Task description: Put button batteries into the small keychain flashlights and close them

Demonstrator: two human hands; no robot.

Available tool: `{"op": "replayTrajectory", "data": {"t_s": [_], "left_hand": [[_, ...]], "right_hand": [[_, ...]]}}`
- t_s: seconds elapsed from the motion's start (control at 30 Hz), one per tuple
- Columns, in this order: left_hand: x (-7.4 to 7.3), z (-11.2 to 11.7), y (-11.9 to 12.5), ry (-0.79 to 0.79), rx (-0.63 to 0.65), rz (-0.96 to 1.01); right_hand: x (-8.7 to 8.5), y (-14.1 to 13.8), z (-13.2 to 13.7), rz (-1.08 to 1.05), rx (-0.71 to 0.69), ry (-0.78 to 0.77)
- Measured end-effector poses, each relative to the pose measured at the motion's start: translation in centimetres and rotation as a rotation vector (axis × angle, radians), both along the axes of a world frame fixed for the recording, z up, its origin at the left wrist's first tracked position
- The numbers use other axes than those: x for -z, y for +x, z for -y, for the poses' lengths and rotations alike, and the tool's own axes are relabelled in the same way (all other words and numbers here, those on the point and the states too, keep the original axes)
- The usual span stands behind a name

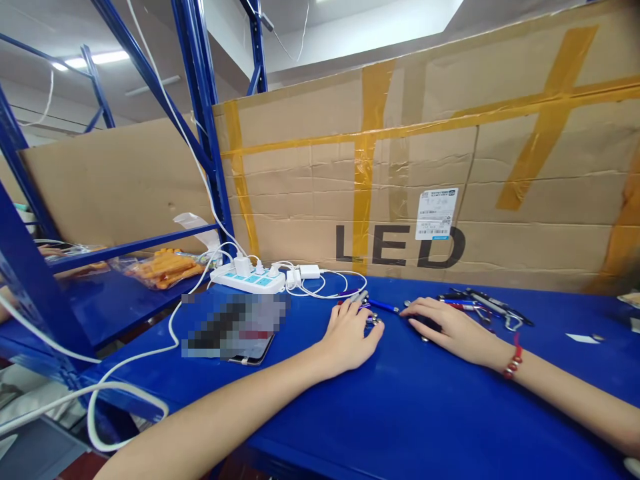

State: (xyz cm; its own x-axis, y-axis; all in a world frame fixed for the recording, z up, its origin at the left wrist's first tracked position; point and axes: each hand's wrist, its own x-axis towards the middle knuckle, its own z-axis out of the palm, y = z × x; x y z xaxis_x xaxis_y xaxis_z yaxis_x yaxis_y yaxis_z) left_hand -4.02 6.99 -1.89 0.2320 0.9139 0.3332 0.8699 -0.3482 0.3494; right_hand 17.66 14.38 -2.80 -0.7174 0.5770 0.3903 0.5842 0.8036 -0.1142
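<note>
My left hand (350, 333) rests on the blue table (410, 407), fingers curled over small silver parts (374, 321) and a thin metal pen-like piece (361, 297) near its fingertips. My right hand (445, 328), with a red bead bracelet (514, 361) at the wrist, lies palm down over a small dark object (425, 325); its fingers are loosely bent. A blue pen (384, 306) lies between the two hands. A cluster of pens and clips (480, 305) sits just beyond the right hand.
A white power strip (247, 279) with plugs and white cables (320, 283) lies at the back left. A phone (250, 359) lies left of my left hand. Taped cardboard (425, 167) walls the table's back. Blue shelving (200, 100) holds an orange packet (165, 267).
</note>
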Motion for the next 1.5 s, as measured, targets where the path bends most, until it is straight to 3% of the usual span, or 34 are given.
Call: {"op": "replayTrajectory", "data": {"t_s": [0.43,0.57,0.77,0.87,1.1,1.3,1.5], "left_hand": [[0.5,-0.4,0.3,-0.009,0.035,0.056],[0.5,-0.4,0.4,-0.011,0.067,0.052],[0.2,0.2,0.6,0.021,0.220,0.035],[0.1,0.2,0.7,0.079,0.194,0.078],[-0.1,-0.1,0.6,0.085,0.134,0.255],[0.0,-0.3,0.4,0.112,0.153,0.184],[0.1,-0.5,0.4,0.073,0.177,0.237]], "right_hand": [[-0.2,-0.7,1.4,0.034,0.023,0.108],[0.0,-0.6,1.2,0.075,0.022,0.064],[0.3,-0.5,0.7,0.105,0.027,0.004],[0.2,-0.5,0.8,0.071,0.026,0.022],[-0.1,-0.7,1.0,0.001,0.000,0.191],[-0.2,-0.9,1.3,-0.072,-0.023,0.286],[-0.2,-1.0,1.3,-0.138,-0.064,0.389]]}}
